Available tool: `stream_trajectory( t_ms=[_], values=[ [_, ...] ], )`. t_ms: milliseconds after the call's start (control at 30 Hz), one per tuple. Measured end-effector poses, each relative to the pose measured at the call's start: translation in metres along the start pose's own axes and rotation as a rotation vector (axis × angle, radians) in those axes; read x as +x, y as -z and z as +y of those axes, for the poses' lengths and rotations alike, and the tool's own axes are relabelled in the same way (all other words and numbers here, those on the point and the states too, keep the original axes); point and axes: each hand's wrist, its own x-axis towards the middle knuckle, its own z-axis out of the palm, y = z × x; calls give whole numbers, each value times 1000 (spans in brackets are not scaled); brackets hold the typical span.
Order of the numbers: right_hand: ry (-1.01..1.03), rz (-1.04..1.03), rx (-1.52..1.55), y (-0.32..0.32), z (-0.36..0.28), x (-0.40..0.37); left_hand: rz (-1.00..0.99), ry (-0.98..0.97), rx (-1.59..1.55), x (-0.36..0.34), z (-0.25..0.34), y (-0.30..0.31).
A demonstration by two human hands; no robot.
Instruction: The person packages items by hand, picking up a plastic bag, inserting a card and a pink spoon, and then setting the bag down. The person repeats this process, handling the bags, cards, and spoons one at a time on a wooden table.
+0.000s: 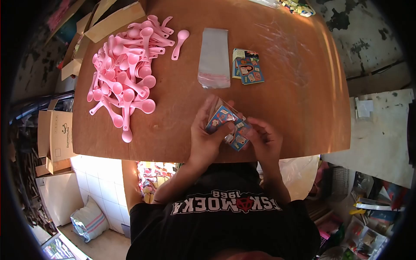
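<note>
Over the front part of the table, my left hand (208, 134) grips a clear plastic bag with a blue printed card (222, 118) in it. My right hand (265, 138) pinches the lower right end of the same card and bag. Beyond my hands lies a stack of clear plastic bags (214, 56). To its right is a small pile of printed cards (250, 70). A large heap of pink spoons (125, 65) covers the left side of the table, and one pink spoon (180, 44) lies apart, right of the heap.
The brown table (182, 95) has its near edge just under my forearms. Open cardboard boxes (115, 21) stand at the back left, and another box (60, 134) is left of the table. Colourful wrapped items (299, 8) lie at the far edge.
</note>
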Motion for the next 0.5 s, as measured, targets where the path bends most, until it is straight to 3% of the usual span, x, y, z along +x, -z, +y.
stream_trajectory(
  t_ms=[67, 167, 300, 367, 500],
  values=[
    [-65, -97, 279, 6, 3, 1, 26, 7, -48, 6, 8, 1],
    [-66, -123, 318, 8, 8, 0, 80, 73, -121, 8, 9, 8],
    [-59, -85, 282, 1, 10, -1, 85, 53, -121, 2, 9, -1],
    [80, -20, 57, -2, 11, 0, 103, 89, -143, 0, 0, 4],
    [115, 65, 20, -10, 18, 0, 78, 97, -170, -2, 3, -2]
  ],
)
